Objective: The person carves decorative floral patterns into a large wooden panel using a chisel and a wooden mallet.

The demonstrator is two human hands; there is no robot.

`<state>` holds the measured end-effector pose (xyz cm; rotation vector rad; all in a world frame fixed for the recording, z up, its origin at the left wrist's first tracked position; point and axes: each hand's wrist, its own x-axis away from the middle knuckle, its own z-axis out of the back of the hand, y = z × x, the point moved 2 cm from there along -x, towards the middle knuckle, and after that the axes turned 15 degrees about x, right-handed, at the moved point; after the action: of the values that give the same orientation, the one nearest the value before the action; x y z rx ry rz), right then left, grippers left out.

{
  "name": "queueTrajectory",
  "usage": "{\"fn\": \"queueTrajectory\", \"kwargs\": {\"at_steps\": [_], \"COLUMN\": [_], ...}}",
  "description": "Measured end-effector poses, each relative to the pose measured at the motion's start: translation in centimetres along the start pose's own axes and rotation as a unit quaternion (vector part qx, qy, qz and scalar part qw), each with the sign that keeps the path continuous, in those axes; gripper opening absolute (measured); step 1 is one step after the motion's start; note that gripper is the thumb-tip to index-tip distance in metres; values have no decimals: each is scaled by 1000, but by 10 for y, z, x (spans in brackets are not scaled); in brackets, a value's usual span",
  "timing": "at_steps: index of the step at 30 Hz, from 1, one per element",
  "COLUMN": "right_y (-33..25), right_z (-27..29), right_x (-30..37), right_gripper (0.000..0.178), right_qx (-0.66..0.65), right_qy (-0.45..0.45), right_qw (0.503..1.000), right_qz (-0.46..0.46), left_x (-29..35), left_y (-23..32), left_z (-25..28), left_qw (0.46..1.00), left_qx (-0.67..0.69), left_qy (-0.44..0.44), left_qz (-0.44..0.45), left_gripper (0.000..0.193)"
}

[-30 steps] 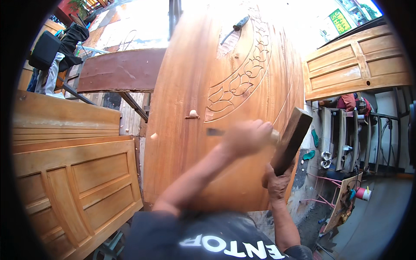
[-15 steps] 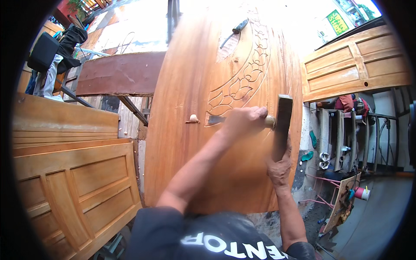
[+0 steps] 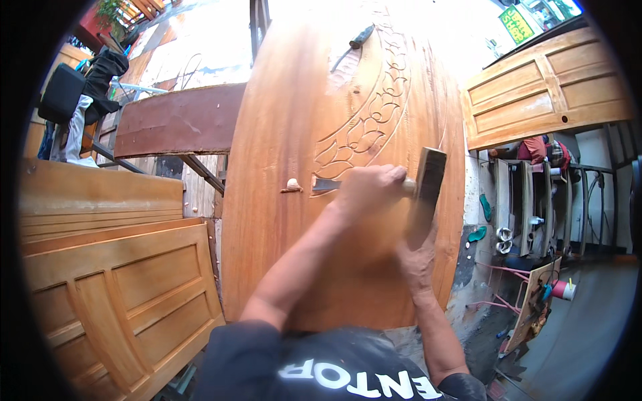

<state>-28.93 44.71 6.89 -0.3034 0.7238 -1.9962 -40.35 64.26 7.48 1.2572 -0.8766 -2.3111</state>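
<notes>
My left fingers (image 3: pixel 394 175) clench a flat metal chisel (image 3: pixel 326 186). My right hand (image 3: pixel 416 264) clasps a brown wooden block (image 3: pixel 429 179) — swung nearer them.

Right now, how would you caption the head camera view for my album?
Over a carved wooden panel, the left hand grips a chisel; the right hand holds a dark block at its handle end.

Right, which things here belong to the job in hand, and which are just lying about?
In the job:
- chisel in left hand
- wooden block in right hand
- carved panel
- probably dark-handled tool

Lying about:
- panelled doors
- green footwear
- black case
</notes>
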Motion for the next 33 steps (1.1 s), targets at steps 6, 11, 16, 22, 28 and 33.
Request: {"fn": "queueTrajectory", "kwargs": {"at_steps": [6,11,16,22,28,33], "right_y": [-11,14,23,23,-4,3], "right_z": [33,56,80,108,52,57], "right_x": [48,74,82,53,33,22], "right_gripper": [90,58,51,46,65,73], "right_qx": [-141,-205,-242,-212,-15,-228], "right_qy": [12,78,120,231,131,145], "right_qw": [980,954,929,923,984,934], "right_qz": [-137,-203,-252,-225,-123,-232], "left_x": [23,-1,-10,-12,-16,-13], "left_y": [47,41,29,27,21,14], "left_z": [0,-43,-57,-56,-63,-62], "left_qw": [997,980,979,984,990,989], "left_qx": [17,42,62,57,46,44], "left_qy": [-29,-187,-193,-165,-130,-141], "left_qz": [-66,-46,-31,-30,-26,-10], "left_gripper": [16,16,15,20,26,28]}}
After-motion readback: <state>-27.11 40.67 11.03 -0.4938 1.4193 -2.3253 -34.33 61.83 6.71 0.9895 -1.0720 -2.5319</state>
